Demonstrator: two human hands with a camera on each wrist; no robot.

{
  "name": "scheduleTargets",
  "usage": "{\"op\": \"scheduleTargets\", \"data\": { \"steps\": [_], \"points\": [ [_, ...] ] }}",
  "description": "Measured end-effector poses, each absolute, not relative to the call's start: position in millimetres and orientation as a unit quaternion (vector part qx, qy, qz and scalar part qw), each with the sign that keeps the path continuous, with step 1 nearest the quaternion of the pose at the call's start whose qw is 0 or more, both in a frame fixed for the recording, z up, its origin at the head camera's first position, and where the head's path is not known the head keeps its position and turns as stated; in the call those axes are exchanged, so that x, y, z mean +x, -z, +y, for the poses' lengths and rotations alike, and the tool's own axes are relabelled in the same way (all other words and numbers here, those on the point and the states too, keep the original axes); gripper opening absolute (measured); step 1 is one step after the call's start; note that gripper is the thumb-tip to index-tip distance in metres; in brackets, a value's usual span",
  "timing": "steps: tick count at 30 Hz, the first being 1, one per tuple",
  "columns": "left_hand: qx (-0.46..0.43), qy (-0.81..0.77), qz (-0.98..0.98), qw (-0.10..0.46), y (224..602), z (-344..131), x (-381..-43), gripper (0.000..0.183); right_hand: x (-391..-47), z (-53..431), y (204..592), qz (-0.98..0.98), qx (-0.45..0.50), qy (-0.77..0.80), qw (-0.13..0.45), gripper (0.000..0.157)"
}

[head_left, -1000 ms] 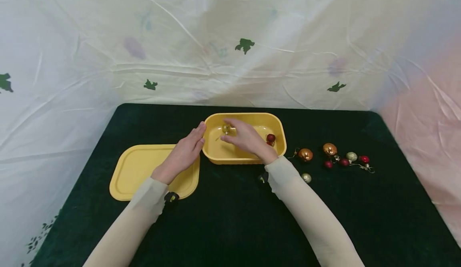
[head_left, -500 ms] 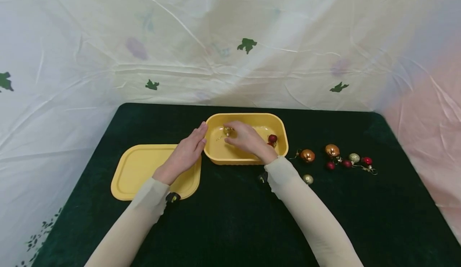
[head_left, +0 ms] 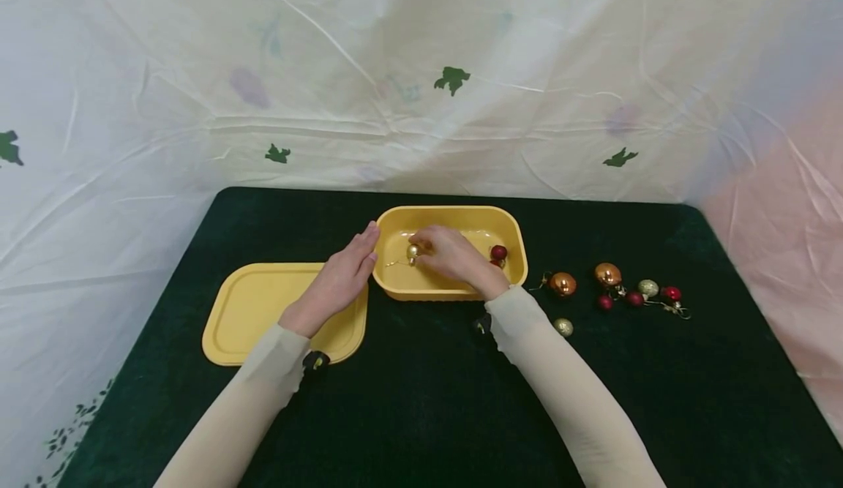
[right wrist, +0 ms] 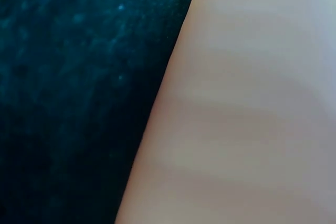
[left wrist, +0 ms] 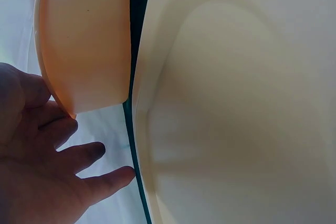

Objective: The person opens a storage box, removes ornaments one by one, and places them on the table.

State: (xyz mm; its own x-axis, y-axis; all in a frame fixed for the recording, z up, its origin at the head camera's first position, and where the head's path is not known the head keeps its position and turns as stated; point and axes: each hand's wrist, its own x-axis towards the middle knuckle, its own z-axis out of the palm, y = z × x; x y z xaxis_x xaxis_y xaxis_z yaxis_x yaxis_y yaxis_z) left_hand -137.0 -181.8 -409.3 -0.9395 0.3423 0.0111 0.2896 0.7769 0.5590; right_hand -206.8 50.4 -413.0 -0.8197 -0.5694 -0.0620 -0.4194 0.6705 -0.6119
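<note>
My left hand (head_left: 334, 279) lies with straight fingers along the left end of the yellow plastic box (head_left: 388, 290). In the left wrist view, its fingers touch the rim of the box (left wrist: 86, 40). Inside the box, my right hand (head_left: 449, 252) has curled fingers at a small gold Christmas bauble (head_left: 413, 251), held low near the floor; its wire hook trails to the left. The exact finger contact is partly hidden. Dark red baubles (head_left: 498, 253) lie at the box's right end. The right wrist view shows only a pale, blurred wall and dark cloth.
The yellow lid (head_left: 260, 305) lies flat to the left, partly under my left forearm. To the right of the box are copper baubles (head_left: 563, 284), several red ones (head_left: 670, 293) and pale gold glittery ones (head_left: 563, 327). A dark green cloth (head_left: 421, 400) covers the table.
My right hand and the gold bauble have moved slightly toward me inside the box, and more of the bauble's hook shows. My left hand has stayed at the box's end.
</note>
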Motion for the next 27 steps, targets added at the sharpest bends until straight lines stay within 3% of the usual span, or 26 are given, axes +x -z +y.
{"op": "scheduleTargets", "data": {
  "steps": [10, 27],
  "points": [
    [0.159, -0.287, 0.943, 0.056, 408.8, -181.8, -135.8, 0.057, -206.8, 45.8, 414.1, 0.894, -0.283, 0.317, 0.139, 0.031],
    [0.168, -0.284, 0.942, 0.056, 409.5, -183.0, -138.2, 0.058, -192.7, 62.9, 403.8, 0.893, -0.232, 0.372, 0.102, 0.029]
  ]
}}
